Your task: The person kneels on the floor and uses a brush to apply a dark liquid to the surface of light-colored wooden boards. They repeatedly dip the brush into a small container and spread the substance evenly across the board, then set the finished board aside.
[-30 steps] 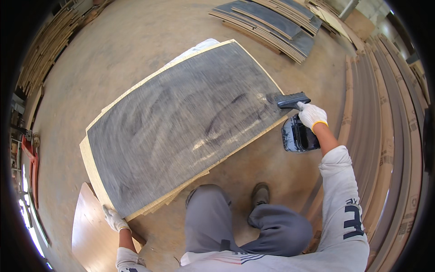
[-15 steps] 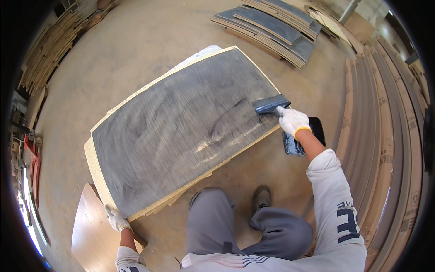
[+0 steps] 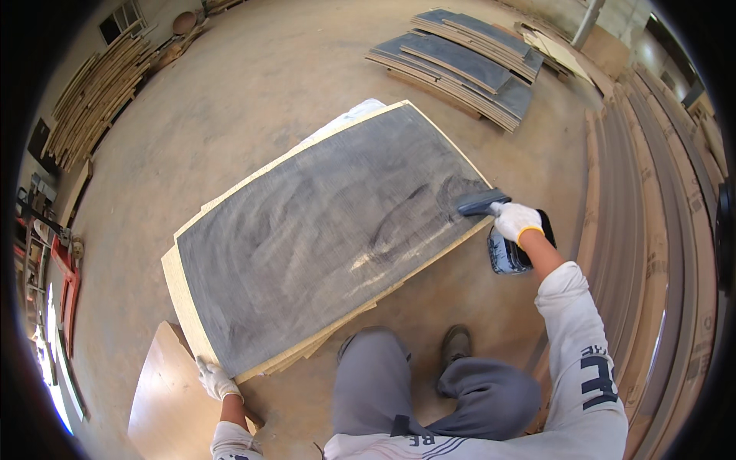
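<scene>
one scraper (image 3: 478, 203) in right hand (image 3: 515, 221), on board (image 3: 322, 230)

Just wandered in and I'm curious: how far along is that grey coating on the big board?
Nearly all of the board already looks dark grey, with swirled streaks. In hand: the right hand holds a flat scraper on the right edge, beside a container on the floor. The left hand rests at the near corner. Left: paler, thinly covered streaks toward the near edge.
</scene>
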Demonstrator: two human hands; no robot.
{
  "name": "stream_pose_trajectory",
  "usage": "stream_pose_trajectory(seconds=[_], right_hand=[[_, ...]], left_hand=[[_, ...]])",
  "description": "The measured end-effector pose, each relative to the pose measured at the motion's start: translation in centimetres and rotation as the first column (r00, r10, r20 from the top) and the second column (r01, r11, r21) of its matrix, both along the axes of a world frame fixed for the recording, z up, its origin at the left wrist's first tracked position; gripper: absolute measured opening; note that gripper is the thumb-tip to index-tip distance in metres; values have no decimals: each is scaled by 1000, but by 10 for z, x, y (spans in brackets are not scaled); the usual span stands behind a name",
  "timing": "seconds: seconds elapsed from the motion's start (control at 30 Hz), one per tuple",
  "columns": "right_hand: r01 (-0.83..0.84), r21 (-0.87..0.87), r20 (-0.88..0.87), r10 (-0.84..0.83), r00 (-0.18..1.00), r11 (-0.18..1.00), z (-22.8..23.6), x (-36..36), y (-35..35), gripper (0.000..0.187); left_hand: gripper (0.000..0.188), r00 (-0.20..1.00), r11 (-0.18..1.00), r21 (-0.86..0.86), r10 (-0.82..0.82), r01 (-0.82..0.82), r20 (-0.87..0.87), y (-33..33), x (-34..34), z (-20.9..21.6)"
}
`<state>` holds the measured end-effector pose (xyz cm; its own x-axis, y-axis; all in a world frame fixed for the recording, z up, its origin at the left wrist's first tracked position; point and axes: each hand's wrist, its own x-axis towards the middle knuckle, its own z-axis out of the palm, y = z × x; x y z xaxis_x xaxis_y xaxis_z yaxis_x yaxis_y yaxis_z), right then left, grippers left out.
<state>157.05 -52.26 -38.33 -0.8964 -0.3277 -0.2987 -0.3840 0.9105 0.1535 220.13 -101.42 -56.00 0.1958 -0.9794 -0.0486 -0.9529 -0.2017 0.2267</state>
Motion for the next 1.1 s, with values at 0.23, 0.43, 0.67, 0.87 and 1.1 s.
stream_pose_trajectory(seconds=[0.23, 0.43, 0.67, 0.87, 1.1], right_hand=[[-206, -6, 162, 204, 965, 979, 6, 121, -50, 45], [-33, -38, -30, 32, 999, 999, -10, 73, -4, 32], [-143, 14, 68, 142, 988, 990, 14, 92, -35, 36], [-119, 26, 157, 114, 981, 993, 20, 110, -65, 39], [-149, -55, 207, 157, 966, 987, 22, 86, -52, 42]], left_hand=[[51, 997, 999, -31, 20, -17, 76, -2, 14, 1], [51, 996, 1000, 1, -17, 17, 83, 1, -2, -4], [51, 996, 1000, 3, -13, 13, 92, 1, 2, 5], [51, 995, 1000, -11, -10, 11, 99, -3, 7, -4], [50, 995, 1000, 5, -13, 12, 102, 3, 3, 10]])
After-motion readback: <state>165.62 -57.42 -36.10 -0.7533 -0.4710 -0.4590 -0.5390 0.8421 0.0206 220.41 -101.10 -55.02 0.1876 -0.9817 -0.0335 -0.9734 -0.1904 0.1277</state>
